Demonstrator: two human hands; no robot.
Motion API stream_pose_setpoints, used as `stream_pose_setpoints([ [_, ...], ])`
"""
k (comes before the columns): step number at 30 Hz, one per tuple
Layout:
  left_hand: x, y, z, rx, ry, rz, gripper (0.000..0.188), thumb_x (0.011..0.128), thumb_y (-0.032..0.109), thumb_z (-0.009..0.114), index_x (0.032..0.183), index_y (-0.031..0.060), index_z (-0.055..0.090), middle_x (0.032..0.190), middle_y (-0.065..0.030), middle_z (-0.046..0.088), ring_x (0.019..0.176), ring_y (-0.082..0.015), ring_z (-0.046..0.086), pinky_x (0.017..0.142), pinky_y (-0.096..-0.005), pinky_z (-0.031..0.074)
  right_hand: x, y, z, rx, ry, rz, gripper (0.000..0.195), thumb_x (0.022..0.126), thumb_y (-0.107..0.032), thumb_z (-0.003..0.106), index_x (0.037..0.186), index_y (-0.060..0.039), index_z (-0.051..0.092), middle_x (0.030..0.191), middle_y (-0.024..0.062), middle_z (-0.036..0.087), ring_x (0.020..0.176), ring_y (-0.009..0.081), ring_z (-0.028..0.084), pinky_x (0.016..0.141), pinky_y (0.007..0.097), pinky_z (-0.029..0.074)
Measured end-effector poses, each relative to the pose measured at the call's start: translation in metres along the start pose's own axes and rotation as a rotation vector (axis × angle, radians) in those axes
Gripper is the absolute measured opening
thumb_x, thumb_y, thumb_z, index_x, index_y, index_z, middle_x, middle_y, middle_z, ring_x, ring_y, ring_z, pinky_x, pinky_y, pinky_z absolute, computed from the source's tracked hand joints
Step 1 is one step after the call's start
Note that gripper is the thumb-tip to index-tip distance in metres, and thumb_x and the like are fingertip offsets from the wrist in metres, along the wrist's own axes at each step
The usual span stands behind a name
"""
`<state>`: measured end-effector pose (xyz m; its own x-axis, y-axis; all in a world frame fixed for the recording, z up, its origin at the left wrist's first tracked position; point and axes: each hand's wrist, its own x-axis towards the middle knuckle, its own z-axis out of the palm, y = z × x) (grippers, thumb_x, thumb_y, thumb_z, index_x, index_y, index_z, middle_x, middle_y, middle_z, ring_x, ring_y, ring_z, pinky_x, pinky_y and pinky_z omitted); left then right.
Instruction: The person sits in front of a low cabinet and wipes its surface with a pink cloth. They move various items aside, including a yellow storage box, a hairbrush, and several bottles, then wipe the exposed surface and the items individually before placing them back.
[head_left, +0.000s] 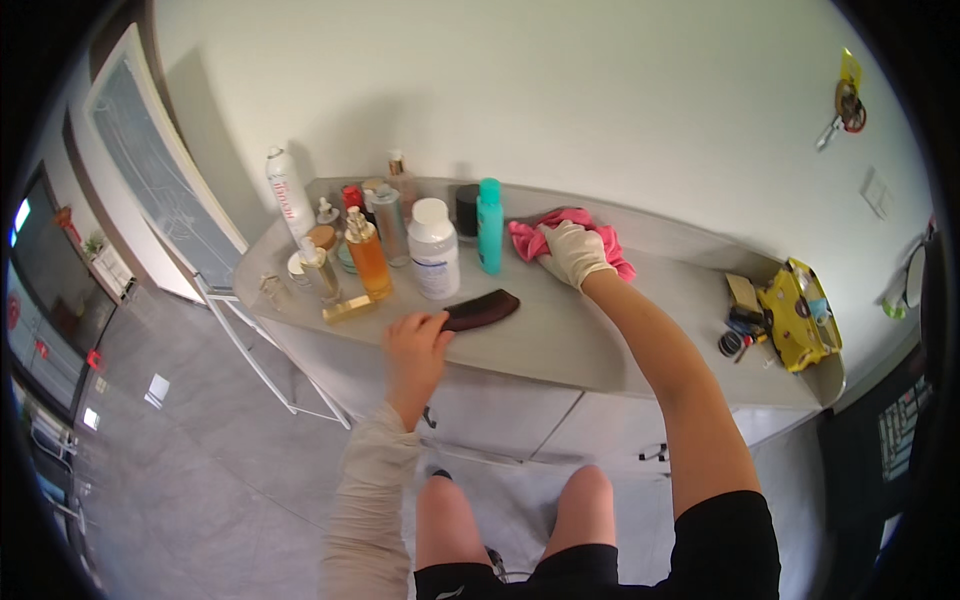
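My left hand (416, 352), bare below a pale sleeve, grips the near end of a dark brown comb (484, 309) at the front edge of the grey countertop (555, 337). Its thumb and fingertips are on the comb. Farther back, my right hand (576, 251) wears a whitish glove and presses a bunched pink cloth (619, 259) onto the counter, close to the raised back edge. Just left of the cloth stands a teal bottle (490, 229). A white lidded jar (434, 255) is upright beyond the comb, beside an amber pump bottle (366, 259).
Several more bottles and jars crowd the counter's left end, among them a white spray can (289, 191). A gold box (349, 309) lies near the front edge. At the right end are a yellow patterned bag (799, 322) and small cosmetics. A white metal frame (251, 352) stands left of the cabinet.
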<state>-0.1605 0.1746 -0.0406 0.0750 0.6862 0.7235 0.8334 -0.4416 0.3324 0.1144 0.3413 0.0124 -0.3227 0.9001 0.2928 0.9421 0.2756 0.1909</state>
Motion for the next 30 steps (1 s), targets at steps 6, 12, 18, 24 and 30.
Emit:
stream_pose_setpoints([
  [6,-0.039,0.002,-0.046,-0.037,0.052,-0.091,0.028,0.084,0.011,0.071,0.111,0.0040,0.071,0.099,-0.0119,0.065,0.088,-0.0308,0.061,0.079,-0.0387,0.048,-0.091,0.016,-0.040,0.190,-0.067,0.155,0.043,0.086,-0.045,0.061,0.114,-0.0116,0.063,0.105,0.0171,0.067,0.096,0.0337,0.067,0.076,0.0482,0.054],
  [12,-0.065,0.027,-0.071,-0.264,0.207,-0.329,0.025,0.091,0.007,0.066,0.115,0.0007,0.069,0.101,-0.0134,0.066,0.093,-0.0263,0.062,0.082,-0.0328,0.049,-0.172,-0.102,-0.091,0.302,-0.035,-0.222,0.051,0.081,-0.039,0.068,0.127,-0.0185,0.059,0.104,0.0149,0.065,0.091,0.0328,0.066,0.072,0.0464,0.052],
  [18,-0.071,0.043,-0.105,-0.211,0.305,-0.353,0.025,0.092,0.007,0.065,0.115,-0.0008,0.068,0.103,-0.0105,0.067,0.091,-0.0200,0.063,0.079,-0.0308,0.050,-0.206,-0.129,-0.109,0.353,0.136,-0.557,0.053,0.083,-0.034,0.067,0.135,-0.0268,0.059,0.139,0.0141,0.051,0.128,0.0302,0.049,0.099,0.0440,0.045],
  [24,-0.057,0.080,-0.084,-0.268,0.208,-0.393,0.024,0.093,0.007,0.064,0.115,-0.0007,0.068,0.101,-0.0079,0.067,0.088,-0.0155,0.062,0.077,-0.0283,0.049,-0.227,-0.095,0.014,-0.043,0.379,-0.540,0.045,0.096,-0.029,0.049,0.140,-0.0204,0.053,0.153,0.0073,0.040,0.145,0.0258,0.029,0.114,0.0402,0.035],
  [30,-0.027,0.129,-0.016,-0.327,-0.020,-0.123,0.023,0.091,0.009,0.066,0.113,0.0011,0.070,0.101,-0.0102,0.067,0.091,-0.0221,0.063,0.080,-0.0316,0.049,-0.336,0.063,0.043,0.350,-0.082,-0.387,0.047,0.093,-0.030,0.052,0.139,-0.0272,0.053,0.155,-0.0035,0.035,0.143,0.0203,0.034,0.112,0.0443,0.040],
])
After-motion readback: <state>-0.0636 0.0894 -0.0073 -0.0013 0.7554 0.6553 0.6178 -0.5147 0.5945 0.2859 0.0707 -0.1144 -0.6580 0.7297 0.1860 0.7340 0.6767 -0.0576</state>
